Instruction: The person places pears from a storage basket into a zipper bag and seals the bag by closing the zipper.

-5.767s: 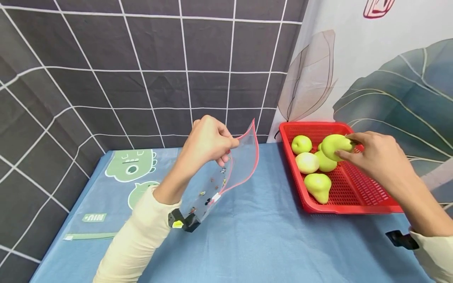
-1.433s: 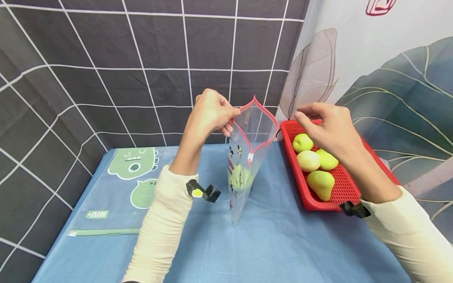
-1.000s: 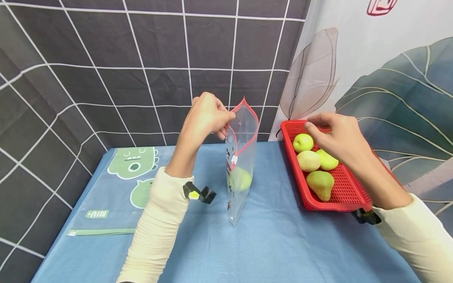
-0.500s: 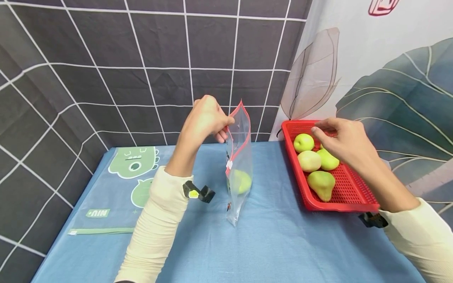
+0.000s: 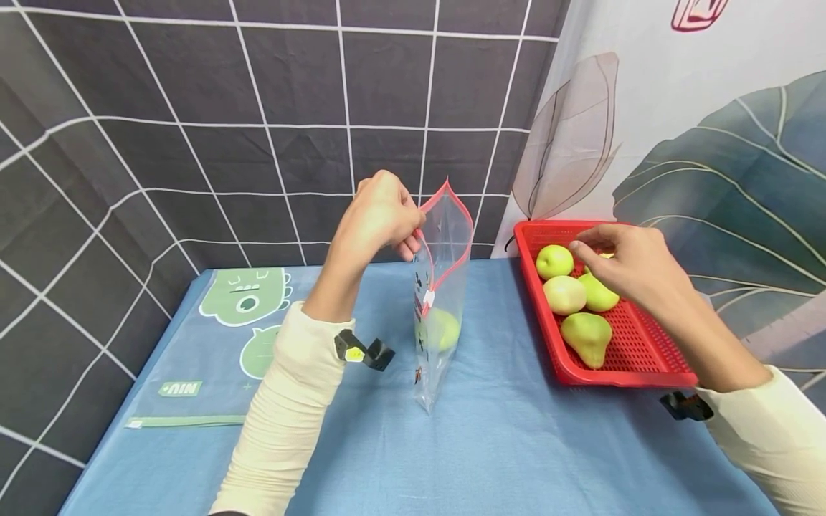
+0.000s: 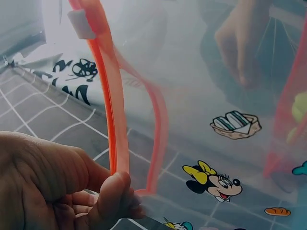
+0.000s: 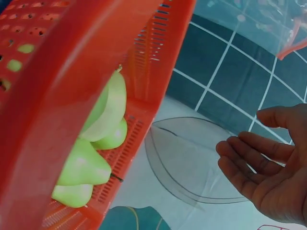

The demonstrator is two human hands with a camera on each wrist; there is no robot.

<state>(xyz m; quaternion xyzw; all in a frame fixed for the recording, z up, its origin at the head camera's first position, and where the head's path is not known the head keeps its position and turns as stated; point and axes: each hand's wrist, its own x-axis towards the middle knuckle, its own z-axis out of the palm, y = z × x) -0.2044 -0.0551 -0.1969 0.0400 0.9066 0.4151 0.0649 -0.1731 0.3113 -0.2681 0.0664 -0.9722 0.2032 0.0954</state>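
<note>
My left hand pinches the red zip rim of a clear zip bag, which hangs with its mouth apart over the blue cloth. Through the plastic a green fruit shows low in the bag. The left wrist view shows thumb and fingers on the red rim, with a white slider farther along it and cartoon prints on the plastic. Above the red basket, my right hand holds nothing, its fingers loosely bent. Inside lie several yellow-green fruits, including a pear.
Flat at the left of the table lies a second zip bag with green cartoon prints and a green zip edge. Dark tiled cloth hangs behind the table, and a white leaf-patterned curtain hangs behind the basket.
The green fruit that my right hand gripped over the basket is now inside the clear bag. Lately that hand has moved right, away from the bag; the bag's mouth has narrowed, then widened slightly.
</note>
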